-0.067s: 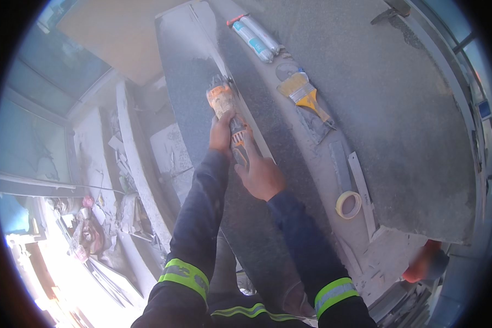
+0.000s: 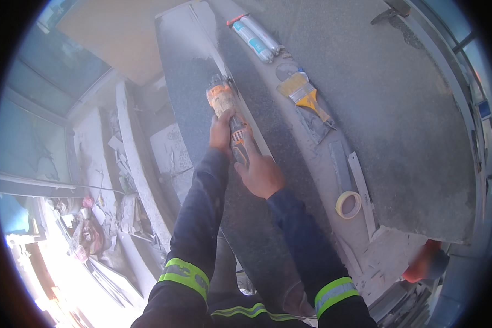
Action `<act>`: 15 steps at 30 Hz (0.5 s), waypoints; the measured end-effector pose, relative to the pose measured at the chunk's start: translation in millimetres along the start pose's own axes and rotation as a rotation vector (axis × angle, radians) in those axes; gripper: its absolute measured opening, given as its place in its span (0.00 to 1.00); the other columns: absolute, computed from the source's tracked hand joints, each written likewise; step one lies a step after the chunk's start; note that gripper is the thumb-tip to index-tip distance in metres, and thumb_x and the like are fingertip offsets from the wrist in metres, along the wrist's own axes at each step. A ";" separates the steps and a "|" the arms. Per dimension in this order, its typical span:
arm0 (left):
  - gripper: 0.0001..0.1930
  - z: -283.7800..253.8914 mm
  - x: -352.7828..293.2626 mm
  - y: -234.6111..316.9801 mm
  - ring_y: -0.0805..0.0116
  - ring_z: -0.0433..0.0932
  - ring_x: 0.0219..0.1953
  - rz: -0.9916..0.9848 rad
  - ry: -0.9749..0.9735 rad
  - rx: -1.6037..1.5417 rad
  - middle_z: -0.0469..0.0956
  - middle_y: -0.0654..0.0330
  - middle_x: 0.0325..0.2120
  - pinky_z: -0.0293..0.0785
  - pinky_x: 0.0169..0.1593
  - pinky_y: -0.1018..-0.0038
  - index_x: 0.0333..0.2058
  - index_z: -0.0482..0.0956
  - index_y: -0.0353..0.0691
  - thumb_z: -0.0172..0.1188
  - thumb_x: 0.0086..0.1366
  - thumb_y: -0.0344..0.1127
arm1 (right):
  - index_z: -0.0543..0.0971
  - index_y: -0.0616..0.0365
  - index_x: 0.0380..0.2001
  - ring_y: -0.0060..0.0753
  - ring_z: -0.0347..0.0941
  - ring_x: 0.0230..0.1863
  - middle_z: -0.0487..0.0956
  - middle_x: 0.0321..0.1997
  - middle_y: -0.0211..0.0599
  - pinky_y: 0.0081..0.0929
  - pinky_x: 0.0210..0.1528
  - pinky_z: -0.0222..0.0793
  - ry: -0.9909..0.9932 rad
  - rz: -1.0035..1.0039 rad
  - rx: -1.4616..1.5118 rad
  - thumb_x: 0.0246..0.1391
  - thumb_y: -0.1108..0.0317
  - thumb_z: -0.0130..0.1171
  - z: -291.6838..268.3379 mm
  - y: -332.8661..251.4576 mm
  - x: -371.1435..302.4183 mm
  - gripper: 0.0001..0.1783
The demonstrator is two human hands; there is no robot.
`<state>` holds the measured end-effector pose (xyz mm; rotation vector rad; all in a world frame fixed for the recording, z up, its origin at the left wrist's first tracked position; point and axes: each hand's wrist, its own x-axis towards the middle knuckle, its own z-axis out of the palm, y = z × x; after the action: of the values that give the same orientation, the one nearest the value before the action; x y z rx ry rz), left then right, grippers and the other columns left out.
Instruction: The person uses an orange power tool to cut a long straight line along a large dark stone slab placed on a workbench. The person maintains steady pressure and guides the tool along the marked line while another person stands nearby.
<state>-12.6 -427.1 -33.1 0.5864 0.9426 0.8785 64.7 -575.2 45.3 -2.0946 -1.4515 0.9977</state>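
Note:
Both my hands grip an orange and black angle grinder (image 2: 222,100), held lengthwise over a dark stone slab (image 2: 246,205). My left hand (image 2: 221,133) wraps the front of its body, just behind the orange head. Farther back, my right hand (image 2: 262,175) closes round the rear part, its index finger stretched along the side. The grinder's head rests by a straight pale line (image 2: 262,139) running along the slab. Beyond the head, white dust (image 2: 187,30) covers the slab's far end. The grinder's disc is hard to make out.
Right of the slab lie two sealant tubes (image 2: 252,37), a wide paintbrush (image 2: 306,97), a tape roll (image 2: 348,205) and a white ruler (image 2: 364,191). A large grey slab (image 2: 404,136) stretches beyond them. Dusty boards (image 2: 142,158) and debris stand at left. An orange object (image 2: 421,265) sits at lower right.

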 end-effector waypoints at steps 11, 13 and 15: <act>0.24 -3.8 7.3 2.8 0.58 0.85 0.36 -0.045 -0.068 -0.056 0.80 0.52 0.40 0.86 0.38 0.60 0.60 0.68 0.32 0.61 0.73 0.40 | 0.42 0.49 0.84 0.73 0.80 0.55 0.83 0.53 0.70 0.55 0.61 0.74 -0.010 0.011 0.005 0.64 0.58 0.63 -11.6 -6.4 -3.7 0.54; 0.23 -5.1 -5.7 -2.9 0.59 0.86 0.35 -0.044 -0.050 -0.053 0.80 0.52 0.40 0.86 0.37 0.61 0.59 0.69 0.32 0.61 0.73 0.40 | 0.42 0.47 0.84 0.72 0.80 0.55 0.83 0.52 0.70 0.56 0.61 0.74 -0.037 0.029 0.006 0.64 0.58 0.63 -11.0 -4.0 -16.6 0.54; 0.19 -3.4 -10.6 -5.8 0.60 0.86 0.32 -0.017 -0.043 -0.034 0.82 0.54 0.38 0.88 0.36 0.62 0.56 0.71 0.34 0.58 0.75 0.42 | 0.42 0.45 0.84 0.72 0.80 0.54 0.83 0.52 0.70 0.56 0.61 0.74 -0.023 0.025 -0.010 0.64 0.57 0.62 -10.0 -2.0 -21.1 0.54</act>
<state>-16.5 -438.9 -34.5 0.5653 0.8907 0.8617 66.5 -593.2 60.2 -2.1195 -1.4479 1.0290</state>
